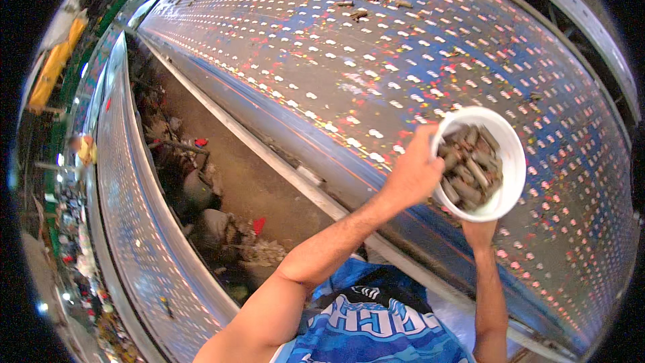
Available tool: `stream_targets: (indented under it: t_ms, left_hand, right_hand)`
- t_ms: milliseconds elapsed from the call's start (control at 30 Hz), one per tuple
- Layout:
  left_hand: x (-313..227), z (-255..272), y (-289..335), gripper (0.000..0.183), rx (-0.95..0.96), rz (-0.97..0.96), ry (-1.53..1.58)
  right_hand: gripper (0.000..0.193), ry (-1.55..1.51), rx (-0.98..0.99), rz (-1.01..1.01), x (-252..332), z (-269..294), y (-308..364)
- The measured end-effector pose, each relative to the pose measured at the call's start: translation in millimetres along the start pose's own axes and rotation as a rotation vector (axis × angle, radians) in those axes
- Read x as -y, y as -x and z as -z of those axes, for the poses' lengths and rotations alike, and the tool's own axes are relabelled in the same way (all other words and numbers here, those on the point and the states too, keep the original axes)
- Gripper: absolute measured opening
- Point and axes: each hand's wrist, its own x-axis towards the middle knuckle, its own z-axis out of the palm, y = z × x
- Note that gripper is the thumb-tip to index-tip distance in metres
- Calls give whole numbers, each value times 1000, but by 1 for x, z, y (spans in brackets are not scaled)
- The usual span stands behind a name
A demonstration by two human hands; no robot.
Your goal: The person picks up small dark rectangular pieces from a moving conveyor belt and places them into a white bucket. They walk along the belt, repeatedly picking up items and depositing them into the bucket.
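Observation:
A round white tub (512,161) is tilted so that its open mouth shows, above the broad speckled surface. Inside lie several short brown-grey cylinders (470,165), piled loosely. My left hand (418,167) grips the tub's left rim, its thumb at the inner edge. From below, my right hand (479,232) holds the tub's underside; its fingers are mostly hidden behind the tub. A few similar dark cylinders (359,15) lie scattered on the far part of the surface.
The broad grey-blue surface (302,47) carries rows of small pale marks and coloured specks. A pale raised edge (248,141) borders it. Beyond that is a brown gap with debris (262,252) and a red scrap (259,226). Another long speckled strip (134,188) runs at the left.

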Motion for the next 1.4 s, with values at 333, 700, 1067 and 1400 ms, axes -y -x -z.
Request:
stream_targets:
  t_ms: [333, 700, 1067, 1400]
  left_hand:
    - [126, 322, -95, 57, -384, 84, -110]
    - [164, 399, -146, 81, -585, 62, -649]
    - [108, 358, -224, 83, -362, -97, -1210]
    - [101, 388, -199, 75, -358, -143, -891]
  right_hand:
    - [105, -252, 277, 62, 170, -252, -256]
    - [31, 130, -170, 184, 105, -229, -264]
    - [35, 536, -559, -257, -162, 51, -266]
    - [47, 715, -447, -787, -233, 44, -377]
